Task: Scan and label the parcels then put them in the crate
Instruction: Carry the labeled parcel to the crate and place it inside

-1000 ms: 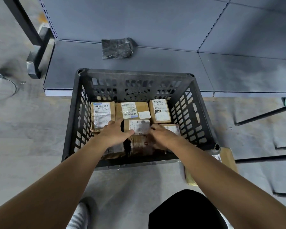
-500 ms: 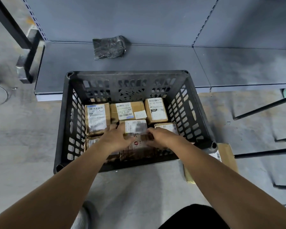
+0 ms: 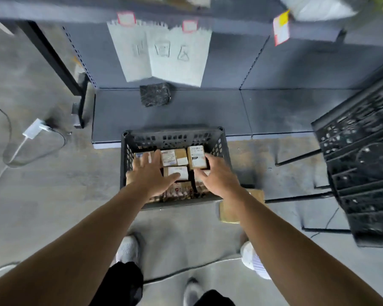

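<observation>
Left hand point(image 3: 150, 173) and right hand point(image 3: 218, 176) lifted clear, spread and empty; brown labelled cardboard parcels point(image 3: 174, 157) packed in black plastic crate point(image 3: 173, 131); one stray parcel point(image 3: 228, 212) left outside.

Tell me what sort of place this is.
Probably a warehouse or parcel stockroom: a black slotted plastic crate holding brown cardboard parcels with printed shipping labels sits on a grey concrete floor before grey metal shelving.

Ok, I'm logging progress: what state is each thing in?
crate: upright on the floor, open-topped, partly filled
parcels: lying flat in the crate, labels showing
left hand: open, fingers spread, holding nothing
right hand: open, holding nothing
floor parcel: outside the crate, beside it
</observation>
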`<state>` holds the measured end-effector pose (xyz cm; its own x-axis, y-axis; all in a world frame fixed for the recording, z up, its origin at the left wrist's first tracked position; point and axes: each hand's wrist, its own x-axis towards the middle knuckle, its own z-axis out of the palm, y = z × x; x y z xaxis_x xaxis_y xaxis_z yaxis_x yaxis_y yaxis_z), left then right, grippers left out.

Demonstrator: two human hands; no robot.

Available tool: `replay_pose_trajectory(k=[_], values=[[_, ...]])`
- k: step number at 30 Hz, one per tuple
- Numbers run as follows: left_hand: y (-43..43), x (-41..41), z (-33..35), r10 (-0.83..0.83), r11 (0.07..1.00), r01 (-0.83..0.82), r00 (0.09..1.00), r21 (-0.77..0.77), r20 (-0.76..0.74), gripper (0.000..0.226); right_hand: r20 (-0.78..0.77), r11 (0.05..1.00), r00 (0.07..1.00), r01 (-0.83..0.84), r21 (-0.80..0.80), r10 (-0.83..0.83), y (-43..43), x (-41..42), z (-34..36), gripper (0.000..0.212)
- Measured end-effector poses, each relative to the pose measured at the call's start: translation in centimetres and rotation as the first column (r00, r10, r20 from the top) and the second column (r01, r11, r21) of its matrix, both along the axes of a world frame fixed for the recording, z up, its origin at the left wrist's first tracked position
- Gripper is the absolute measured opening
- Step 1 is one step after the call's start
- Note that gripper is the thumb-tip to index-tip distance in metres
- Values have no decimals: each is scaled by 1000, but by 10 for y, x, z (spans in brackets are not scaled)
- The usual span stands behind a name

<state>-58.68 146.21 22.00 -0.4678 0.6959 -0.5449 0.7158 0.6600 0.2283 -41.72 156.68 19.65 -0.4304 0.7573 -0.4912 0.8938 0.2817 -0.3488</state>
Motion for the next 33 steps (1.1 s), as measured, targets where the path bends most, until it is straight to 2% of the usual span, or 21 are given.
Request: replay_pose_trajectory(k=[7, 12, 15, 21, 25, 29, 33], values=[[-54, 30, 208, 148, 988, -148, 989, 41, -7, 103, -78, 997, 997, -8, 76, 14, -39, 28, 204, 74], [-82, 48, 322, 191, 966, -186, 982, 182, -10, 100, -166, 985, 984, -34, 169, 63, -57, 29, 311, 77], [-99, 41, 359, 211, 953, -187, 974, 238, -84, 100, -175, 978, 980, -53, 202, 90, -73, 19, 350, 78], [-162, 0, 415, 293, 913, -236, 947, 332, -132, 99, -212, 957, 955, -154, 244, 207, -130, -29, 404, 79], [-228, -50, 448, 394, 850, -297, 907, 435, -150, 95, -226, 935, 929, -228, 273, 293, -187, -93, 431, 79], [-312, -113, 469, 446, 815, -346, 886, 464, -122, 97, -249, 903, 895, -284, 321, 370, -255, -161, 457, 75], [-388, -177, 493, 451, 790, -331, 884, 517, -123, 93, -332, 908, 869, -255, 331, 365, -312, -231, 484, 72]])
